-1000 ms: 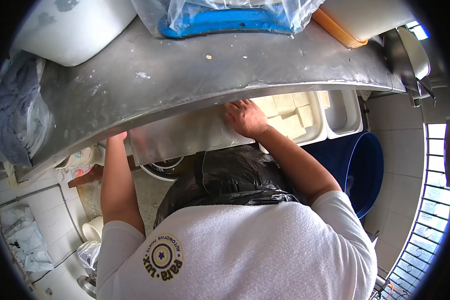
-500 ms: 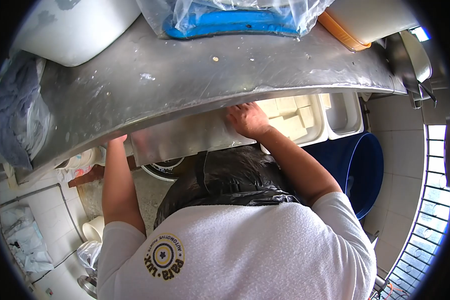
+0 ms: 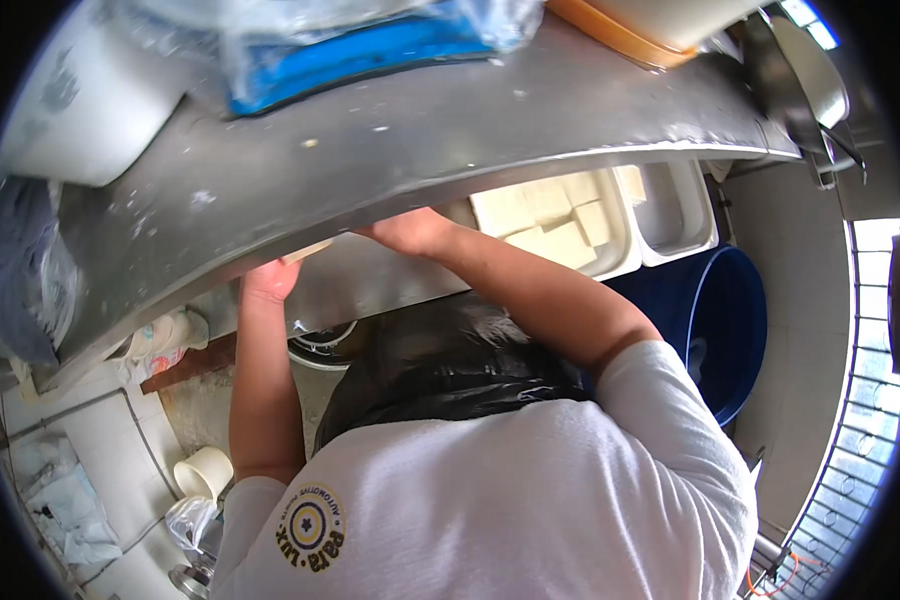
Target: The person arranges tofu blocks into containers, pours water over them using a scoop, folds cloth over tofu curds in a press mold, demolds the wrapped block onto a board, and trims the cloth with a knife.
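The left hand [image 3: 272,281] touches a pale piece [image 3: 307,252] just under the shelf [image 3: 420,115] edge, above the steel counter [image 3: 370,275]; the right hand [image 3: 415,231] reaches under nearby. The shelf hides most fingers, so I cannot tell their opening or grip. Pale blocks [image 3: 542,203] lie in a white tray [image 3: 627,235], right of the hands.

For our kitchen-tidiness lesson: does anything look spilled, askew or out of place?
Yes: pale specks mark the metal counter, looking like residue not wiped up. Pale blocks in the white tray also lie at uneven angles.
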A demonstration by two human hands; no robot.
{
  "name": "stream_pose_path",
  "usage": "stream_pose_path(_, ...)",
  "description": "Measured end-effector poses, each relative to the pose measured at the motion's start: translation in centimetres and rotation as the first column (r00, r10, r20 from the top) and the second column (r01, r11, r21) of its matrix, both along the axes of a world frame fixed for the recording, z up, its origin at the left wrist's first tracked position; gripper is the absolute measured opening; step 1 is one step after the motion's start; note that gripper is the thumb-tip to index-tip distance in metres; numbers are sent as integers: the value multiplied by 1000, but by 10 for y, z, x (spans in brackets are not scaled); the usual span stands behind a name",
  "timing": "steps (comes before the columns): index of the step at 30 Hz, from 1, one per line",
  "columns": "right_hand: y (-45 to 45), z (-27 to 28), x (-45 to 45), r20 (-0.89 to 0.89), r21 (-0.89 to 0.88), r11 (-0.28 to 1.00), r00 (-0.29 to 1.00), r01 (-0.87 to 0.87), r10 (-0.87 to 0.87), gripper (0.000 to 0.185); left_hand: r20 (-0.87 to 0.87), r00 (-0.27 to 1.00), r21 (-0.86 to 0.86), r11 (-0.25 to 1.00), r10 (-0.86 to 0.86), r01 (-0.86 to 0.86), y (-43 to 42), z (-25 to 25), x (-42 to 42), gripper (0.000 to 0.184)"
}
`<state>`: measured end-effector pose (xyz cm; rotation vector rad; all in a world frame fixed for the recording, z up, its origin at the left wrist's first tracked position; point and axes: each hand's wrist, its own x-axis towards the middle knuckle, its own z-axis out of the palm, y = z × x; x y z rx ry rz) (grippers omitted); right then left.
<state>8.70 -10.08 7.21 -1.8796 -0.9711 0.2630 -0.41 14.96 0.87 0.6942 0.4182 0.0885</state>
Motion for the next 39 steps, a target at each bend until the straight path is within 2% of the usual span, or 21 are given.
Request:
stream_pose_path(1, 3, -7, 1, -416, 208, 969, 909, 134, -37, 48, 38, 999, 11, 1000, -30, 29, -17, 1, 8, 46)
stream_pose_path(2, -7, -13, 7, -746, 325, 907, 662, 267, 72, 45, 37, 998, 4, 999, -53, 53, -26, 7, 13, 46)
stream_pose_path(3, -18, -18, 13, -925, 348, 790, 323, 504, 202, 43, 134, 975, 78, 982, -180, 170, -28, 12, 16, 45)
stream_pose_path(4, -37, -37, 24, -905, 426, 708, 279, 563, 321, 38, 220, 928, 161, 949, -302, 270, -27, 12, 19, 45)
stream_pose_path(5, -60, -5, 21, -936, 351, 683, 261, 640, 236, 37, 104, 983, 360, 927, -153, 107, -6, -22, 21, 42)
stream_pose_path(6, -84, 29, 18, -960, 277, 648, 234, 709, 154, 35, -64, 998, 584, 812, 14, 26, 8, -35, 22, 40)
stream_pose_path(7, -106, 6, 35, -926, 347, 624, 359, 700, 112, 35, -177, 959, 779, 627, 220, 0, 20, -44, 23, 38)
stream_pose_path(8, -129, -31, 61, -878, 415, 602, 475, 682, 68, 35, -182, 959, 782, 623, 216, 8, 38, -54, 22, 38)
stream_pose_path(9, -156, -61, 91, -699, 457, 687, 705, 565, -115, 35, -203, 939, 835, 550, 277, 18, 63, -68, 21, 39)
stream_pose_path(11, -191, -58, 136, -684, 342, 652, 655, 677, -322, 35, -233, 894, 901, 431, 384, 50, 90, -76, 24, 40)
stream_pose_path(14, -236, -70, 191, -473, 136, 691, 659, 710, -584, 35, -308, 842, 908, 402, 443, 121, 86, -85, 33, 39)
stream_pose_path(17, -268, -87, 213, -205, -85, 721, 696, 688, -688, 34, -337, 822, 902, 409, 459, 141, 64, -90, 41, 39)
stream_pose_path(22, -278, -106, 226, 90, -335, 715, 776, 614, -625, 34, -322, 822, 850, 526, 469, 33, 78, -82, 33, 39)
stream_pose_path(26, -267, -114, 227, 209, -436, 698, 818, 568, -536, 33, -314, 828, 764, 641, 465, -70, 97, -82, 22, 39)
stream_pose_path(30, -260, -121, 226, 300, -483, 666, 822, 568, -484, 33, -312, 837, 720, 687, 449, -99, 95, -114, 10, 38)
stream_pose_path(33, -253, -119, 220, 379, -458, 660, 802, 595, -461, 33, -340, 862, 669, 741, 375, -58, 92, -136, -2, 38)
stream_pose_path(35, -244, -112, 209, 473, -374, 679, 760, 632, -446, 33, -378, 883, 573, 819, 278, -13, 97, -133, -21, 38)
stream_pose_path(36, -236, -106, 200, 529, -304, 703, 728, 642, -436, 32, -402, 900, 468, 883, 166, 46, 97, -129, -32, 37)
stream_pose_path(37, -223, -99, 187, 556, -224, 747, 712, 625, -429, 32, -399, 901, 468, 883, 172, 39, 89, -116, -41, 37)
stream_pose_path(39, -188, -77, 151, 554, -97, 844, 733, 528, -395, 32, -316, 930, 297, 950, 188, -91, 55, -72, -49, 37)
